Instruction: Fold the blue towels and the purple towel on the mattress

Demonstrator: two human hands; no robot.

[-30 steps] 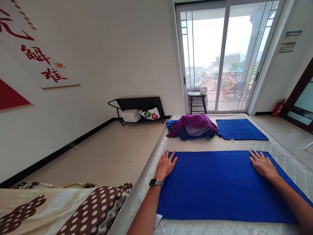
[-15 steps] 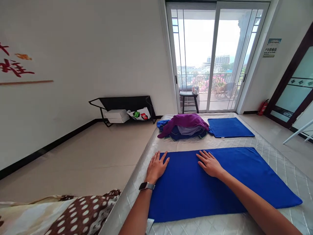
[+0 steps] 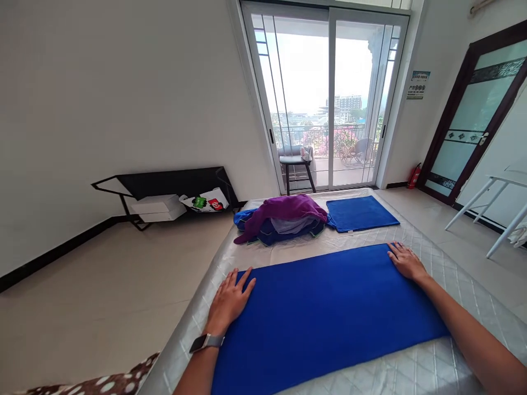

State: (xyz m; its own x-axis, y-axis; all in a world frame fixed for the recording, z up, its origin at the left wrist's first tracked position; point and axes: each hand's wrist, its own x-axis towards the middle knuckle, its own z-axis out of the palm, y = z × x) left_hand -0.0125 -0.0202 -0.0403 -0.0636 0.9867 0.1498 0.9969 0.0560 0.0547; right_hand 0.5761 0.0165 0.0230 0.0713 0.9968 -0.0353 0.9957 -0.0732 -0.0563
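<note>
A blue cloth (image 3: 325, 307) lies flat and smooth across the mattress (image 3: 391, 373). On its far left corner rests my left hand (image 3: 228, 300), fingers spread, a watch on the wrist. My right hand (image 3: 405, 260) lies open at the far right corner, its forearm crossing the cloth's right side. Beyond the cloth, a crumpled pile of purple cloth (image 3: 288, 208) sits over blue and grey fabric. To the right of that pile is a folded blue cloth (image 3: 362, 213).
Polka-dot bedding (image 3: 119, 383) shows at the lower left. A black rack (image 3: 177, 181) with white boxes (image 3: 158, 208) stands by the wall. White chair legs (image 3: 473, 206) are at the right, a fire extinguisher (image 3: 414, 176) near the door.
My right hand has slid right along the cloth's far edge to its corner. My left hand stays at the left corner. The view has turned to the right.
</note>
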